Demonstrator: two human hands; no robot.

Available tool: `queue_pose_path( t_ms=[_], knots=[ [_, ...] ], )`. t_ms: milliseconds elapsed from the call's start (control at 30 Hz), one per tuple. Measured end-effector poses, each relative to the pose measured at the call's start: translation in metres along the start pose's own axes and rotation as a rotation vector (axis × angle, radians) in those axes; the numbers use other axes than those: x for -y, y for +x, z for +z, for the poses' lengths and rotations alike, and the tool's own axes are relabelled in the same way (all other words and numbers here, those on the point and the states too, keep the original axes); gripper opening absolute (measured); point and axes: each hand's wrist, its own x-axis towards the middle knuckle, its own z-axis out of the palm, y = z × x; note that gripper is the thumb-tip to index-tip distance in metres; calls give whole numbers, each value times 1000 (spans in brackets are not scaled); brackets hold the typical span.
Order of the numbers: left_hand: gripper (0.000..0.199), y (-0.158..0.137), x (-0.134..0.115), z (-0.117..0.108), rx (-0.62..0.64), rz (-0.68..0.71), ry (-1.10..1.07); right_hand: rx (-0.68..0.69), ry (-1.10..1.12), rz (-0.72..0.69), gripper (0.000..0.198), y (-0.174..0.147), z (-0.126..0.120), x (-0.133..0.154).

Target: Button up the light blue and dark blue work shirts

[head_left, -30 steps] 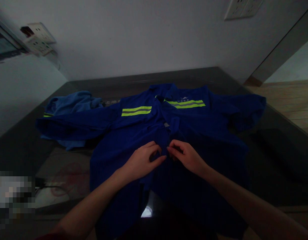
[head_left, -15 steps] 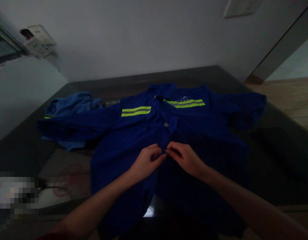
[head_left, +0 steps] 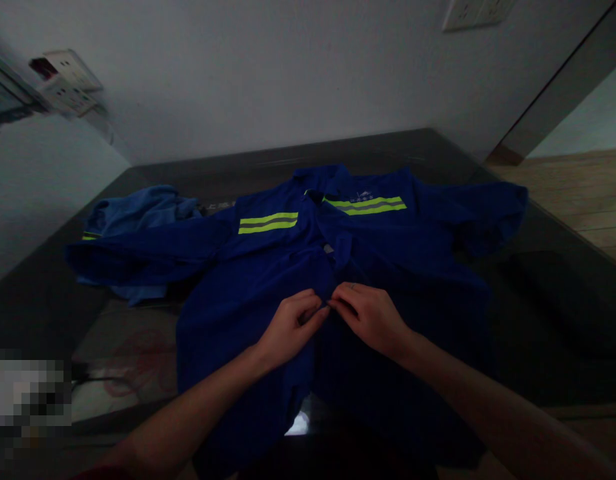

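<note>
A dark blue work jacket point(head_left: 248, 287) with yellow-green reflective strips across the chest lies spread out, its collar toward the wall and its sleeves out to both sides. At the middle of its front opening, my left hand point(head_left: 293, 327) pinches one front edge between thumb and fingers. Close beside it, almost fingertip to fingertip, my right hand point(head_left: 371, 313) pinches the opposite edge. Whatever small part of the placket sits between the fingertips is hidden. Above the hands the front is partly joined, with a gap showing a pale label inside.
The jacket rests on a dark table point(head_left: 388, 143) against a white wall. A lighter blue garment point(head_left: 143, 210) lies crumpled beneath the left sleeve. To the right is a dark flat object point(head_left: 563, 300), hard to make out. Wall sockets point(head_left: 71, 83) sit at upper left.
Both hands stay pinched at the same spot on the jacket front, with only a slight shift of the fingers. The whole view has moved a little.
</note>
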Motion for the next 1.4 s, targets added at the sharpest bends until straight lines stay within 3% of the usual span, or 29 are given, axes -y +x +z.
queue_pose_path(
  t_ms=[133, 300, 433, 1033, 1267, 1400],
  knots=[
    [33, 0, -1, 1, 33, 45, 73, 26, -56, -21, 13, -1, 2, -1],
    [33, 2, -1, 0, -24, 7, 72, 54, 187, -43, 7, 1, -3, -4],
    [32, 1, 1, 1, -31, 10, 103, 49, 232, -29, 8, 3, -4, -5],
    [21, -5, -3, 1, 104, 128, 437, -5, -43, -92, 12, -6, 11, -2],
    [26, -5, -4, 2, -15, 10, 217, -69, 66, -46, 6, -4, 11, -1],
    [33, -2, -4, 0, -60, -71, 176, -34, 86, -57, 7, -3, 9, 0]
  ],
)
